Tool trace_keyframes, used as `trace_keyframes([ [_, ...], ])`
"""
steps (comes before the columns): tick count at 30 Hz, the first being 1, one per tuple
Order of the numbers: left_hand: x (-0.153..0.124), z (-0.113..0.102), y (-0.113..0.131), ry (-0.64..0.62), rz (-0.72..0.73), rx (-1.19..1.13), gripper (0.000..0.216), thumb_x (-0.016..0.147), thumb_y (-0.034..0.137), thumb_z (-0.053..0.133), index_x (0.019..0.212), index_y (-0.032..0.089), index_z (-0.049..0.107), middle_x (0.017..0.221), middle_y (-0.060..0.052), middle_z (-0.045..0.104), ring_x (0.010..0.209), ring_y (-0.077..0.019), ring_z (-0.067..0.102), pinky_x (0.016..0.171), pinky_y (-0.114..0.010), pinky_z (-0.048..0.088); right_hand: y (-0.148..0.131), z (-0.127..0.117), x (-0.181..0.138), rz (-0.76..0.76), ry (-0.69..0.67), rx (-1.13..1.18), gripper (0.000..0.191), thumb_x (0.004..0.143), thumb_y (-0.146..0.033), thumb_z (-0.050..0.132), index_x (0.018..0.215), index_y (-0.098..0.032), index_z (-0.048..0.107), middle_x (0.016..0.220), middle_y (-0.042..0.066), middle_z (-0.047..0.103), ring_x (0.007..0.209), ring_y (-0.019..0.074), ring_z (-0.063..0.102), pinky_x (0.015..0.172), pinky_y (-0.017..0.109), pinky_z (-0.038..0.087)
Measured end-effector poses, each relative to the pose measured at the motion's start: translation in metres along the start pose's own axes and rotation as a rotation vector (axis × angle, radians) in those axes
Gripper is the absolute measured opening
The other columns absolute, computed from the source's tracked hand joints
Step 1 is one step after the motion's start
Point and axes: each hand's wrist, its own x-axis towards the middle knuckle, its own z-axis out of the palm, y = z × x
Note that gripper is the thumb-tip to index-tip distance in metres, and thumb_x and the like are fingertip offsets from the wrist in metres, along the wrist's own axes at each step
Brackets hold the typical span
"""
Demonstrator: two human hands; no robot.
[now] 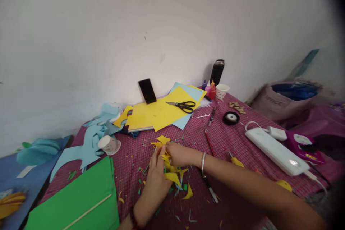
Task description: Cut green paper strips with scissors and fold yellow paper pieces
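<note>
Both hands meet over a small heap of yellow paper scraps on the checked tablecloth. My left hand is cupped round the heap's left side, scraps between its thumb and fingers. From the right, my right hand reaches in with curled fingers closed on yellow scraps; its fingertips are partly hidden. Some yellow pieces stick out beyond the fingers and below the palms. Small green and light blue snippets lie around the heap.
Black-handled scissors lie on yellow paper sheets. Green sheets with a thin stick are at left, beside a paper cup and blue paper offcuts. A white power strip and a black tape roll sit right.
</note>
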Motion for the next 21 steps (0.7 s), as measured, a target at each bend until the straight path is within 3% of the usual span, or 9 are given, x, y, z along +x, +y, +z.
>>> trace_keyframes([
  [5,0.016,-0.007,-0.004,0.039,0.050,-0.018,0.077,0.072,0.011,0.059,0.144,0.015,0.032,0.139,-0.017,0.042,0.130,-0.0310,0.040,0.108,-0.050,0.035,-0.010,0.008,0.012,0.029,-0.112,0.185,0.023,0.069,-0.006,0.058,0.092,-0.007,0.065,0.074,0.004,0.067,0.057,0.0117,0.056,0.047,0.018,0.040],
  [8,0.028,-0.014,-0.013,-0.026,0.114,-0.044,0.069,0.072,0.008,0.055,0.139,0.014,0.038,0.129,-0.016,0.050,0.119,-0.0284,0.048,0.104,-0.048,0.039,-0.011,0.009,0.016,0.038,-0.115,0.252,0.020,0.076,-0.006,0.052,0.092,-0.006,0.064,0.075,0.004,0.067,0.057,0.0108,0.055,0.049,0.018,0.041],
  [11,0.038,-0.021,-0.022,-0.054,0.109,-0.070,0.063,0.073,0.011,0.055,0.134,0.013,0.041,0.123,-0.015,0.053,0.113,-0.0262,0.052,0.100,-0.043,0.043,-0.003,-0.005,0.010,0.012,-0.114,0.322,0.026,0.080,-0.011,0.057,0.105,-0.010,0.062,0.090,0.004,0.069,0.071,0.0119,0.060,0.061,0.019,0.047],
  [15,0.047,-0.025,-0.034,-0.088,0.009,0.049,0.032,0.074,0.016,0.056,0.106,0.014,0.057,0.100,-0.010,0.057,0.092,-0.0244,0.057,0.083,-0.035,0.048,0.018,-0.035,-0.026,0.030,0.101,0.303,0.051,0.080,-0.020,0.064,0.129,-0.013,0.051,0.116,0.010,0.065,0.093,0.0172,0.063,0.079,0.026,0.049],
  [18,0.050,-0.024,-0.038,-0.148,0.029,0.177,0.015,0.076,0.011,0.049,0.087,0.018,0.056,0.091,-0.007,0.056,0.086,-0.0229,0.055,0.078,-0.033,0.046,0.028,-0.048,-0.063,0.152,0.236,0.237,0.039,0.085,-0.019,0.059,0.124,-0.012,0.057,0.109,0.011,0.069,0.090,0.0179,0.065,0.080,0.030,0.049],
  [21,0.049,-0.020,-0.035,-0.198,0.062,0.267,0.019,0.076,0.005,0.046,0.086,0.017,0.055,0.093,-0.009,0.057,0.087,-0.0237,0.054,0.079,-0.034,0.044,0.031,-0.048,-0.083,0.210,0.251,0.213,0.030,0.085,-0.017,0.057,0.114,-0.012,0.063,0.098,0.008,0.072,0.083,0.0169,0.066,0.078,0.029,0.049],
])
